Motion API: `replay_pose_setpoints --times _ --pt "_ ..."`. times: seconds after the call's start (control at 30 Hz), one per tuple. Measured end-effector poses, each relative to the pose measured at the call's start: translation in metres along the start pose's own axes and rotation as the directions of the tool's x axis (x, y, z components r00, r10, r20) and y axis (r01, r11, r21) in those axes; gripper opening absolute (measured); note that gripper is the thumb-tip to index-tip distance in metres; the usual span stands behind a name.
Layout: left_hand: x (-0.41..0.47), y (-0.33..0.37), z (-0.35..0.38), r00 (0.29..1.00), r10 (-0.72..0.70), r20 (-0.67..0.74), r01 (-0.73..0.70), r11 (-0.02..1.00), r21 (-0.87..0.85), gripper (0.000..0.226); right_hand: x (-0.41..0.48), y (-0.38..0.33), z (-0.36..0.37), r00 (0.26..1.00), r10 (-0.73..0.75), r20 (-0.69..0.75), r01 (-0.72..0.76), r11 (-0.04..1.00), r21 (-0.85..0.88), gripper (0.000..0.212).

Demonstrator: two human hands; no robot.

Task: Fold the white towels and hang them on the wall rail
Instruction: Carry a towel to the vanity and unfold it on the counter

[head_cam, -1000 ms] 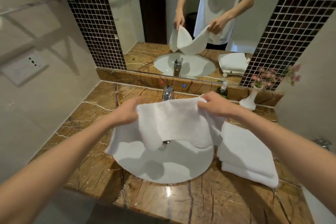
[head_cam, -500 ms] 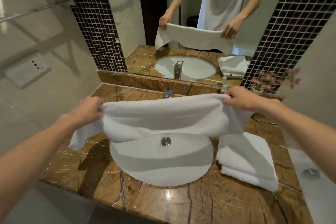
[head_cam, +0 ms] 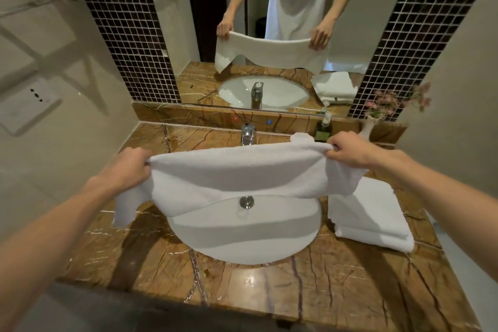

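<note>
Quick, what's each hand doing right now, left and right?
Left hand: closed, gripping the left end of the white towel.
Right hand: closed, pinching the towel's right end.

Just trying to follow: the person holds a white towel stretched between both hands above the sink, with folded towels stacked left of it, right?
Not quite: the head view shows the folded towels right of the sink. The left hand and right hand do hold the towel above it.
</note>
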State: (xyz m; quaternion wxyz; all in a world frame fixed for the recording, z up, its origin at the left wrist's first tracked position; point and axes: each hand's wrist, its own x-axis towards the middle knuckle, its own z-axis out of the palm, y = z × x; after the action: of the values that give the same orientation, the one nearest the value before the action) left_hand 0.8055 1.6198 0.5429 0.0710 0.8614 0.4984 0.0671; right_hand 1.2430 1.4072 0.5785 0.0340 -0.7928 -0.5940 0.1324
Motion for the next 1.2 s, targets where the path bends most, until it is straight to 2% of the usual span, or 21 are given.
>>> replay_pose_setpoints --times 0.13,0.3,0.4,0.47,0.57,0.7,0.9,1.1,1.2 --pt "0.003 -0.019 0.005 0.998 0.068 0.000 -0.068 0.995 -0.067 0.029 -0.022 -0.023 0.014 0.998 0.062 -0.021 -0.063 0.997 -0.047 0.024" --pt "0.002 -0.039 0.002 0.958 0.283 0.054 -0.275 0.955 -0.114 0.020 -0.058 -0.053 0.026 0.976 0.199 -0.086 -0.203 0.978 -0.047 0.018" --pt "0.004 -0.052 0.001 0.900 0.413 0.141 -0.392 0.907 -0.154 0.031 -0.081 -0.067 0.030 0.957 0.279 -0.085 -0.285 0.956 -0.068 0.026" --pt "0.008 -0.057 -0.001 0.876 0.445 0.186 -0.425 0.894 -0.139 0.036 -0.093 -0.075 0.033 0.942 0.320 -0.096 -0.327 0.942 -0.071 0.030" --pt "0.010 -0.058 -0.002 0.862 0.443 0.245 -0.441 0.895 -0.067 0.029 -0.106 -0.082 0.040 0.923 0.364 -0.127 -0.377 0.921 -0.100 0.027" --pt "0.006 -0.056 0.001 0.892 0.410 0.190 -0.429 0.900 0.075 0.012 -0.115 -0.088 0.056 0.908 0.371 -0.194 -0.406 0.894 -0.188 0.018" --pt "-0.015 -0.065 0.013 0.922 0.385 0.051 -0.387 0.900 0.199 0.026 -0.116 -0.088 0.086 0.889 0.286 -0.358 -0.383 0.892 -0.240 0.006" --pt "-0.025 -0.071 0.040 0.928 0.371 0.010 -0.364 0.903 0.229 0.030 -0.109 -0.078 0.117 0.881 0.316 -0.352 -0.423 0.860 -0.285 0.014" --pt "-0.022 -0.071 0.052 0.923 0.382 0.045 -0.377 0.875 0.305 0.026 -0.108 -0.080 0.130 0.885 0.332 -0.327 -0.443 0.818 -0.366 0.019"
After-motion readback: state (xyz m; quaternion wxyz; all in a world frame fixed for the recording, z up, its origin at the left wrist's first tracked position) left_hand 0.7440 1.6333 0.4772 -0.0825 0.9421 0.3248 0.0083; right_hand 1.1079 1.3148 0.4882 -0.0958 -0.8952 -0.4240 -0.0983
